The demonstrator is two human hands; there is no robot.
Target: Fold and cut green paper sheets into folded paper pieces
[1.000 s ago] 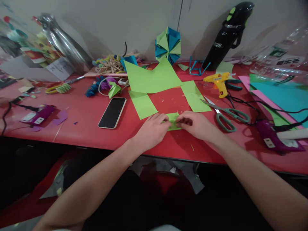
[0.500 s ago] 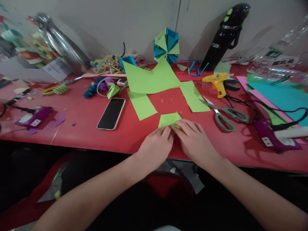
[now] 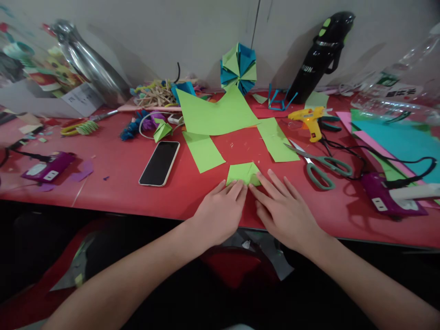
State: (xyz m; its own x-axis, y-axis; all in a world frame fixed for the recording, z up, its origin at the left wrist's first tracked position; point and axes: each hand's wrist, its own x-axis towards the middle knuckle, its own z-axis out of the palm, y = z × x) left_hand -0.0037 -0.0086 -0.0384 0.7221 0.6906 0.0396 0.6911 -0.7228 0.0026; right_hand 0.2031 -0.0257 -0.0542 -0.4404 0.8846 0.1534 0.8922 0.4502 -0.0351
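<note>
A small folded piece of light green paper (image 3: 242, 173) lies on the red table near its front edge. The fingers of my left hand (image 3: 220, 211) are bent close together and hold down its near side. My right hand (image 3: 285, 206) has its fingers spread, with the fingertips at the paper's right near corner. Part of the near fold is hidden under my fingertips. Beyond it lie two green paper rectangles, one to the left (image 3: 204, 151) and one to the right (image 3: 277, 140), and a larger green sheet (image 3: 216, 114) with a cut-out edge.
A phone (image 3: 159, 163) lies left of the paper. Grey-handled scissors (image 3: 319, 165) and a yellow glue gun (image 3: 309, 120) are to the right. Purple power strips (image 3: 387, 195) sit at both sides. Behind stand a blue-green paper ball (image 3: 238, 68), a black bottle (image 3: 319, 59) and a steel flask (image 3: 91, 64).
My right hand has spread its fingers and drawn slightly right, off the fold. My left hand stays on the paper's near side. The view has shifted slightly.
</note>
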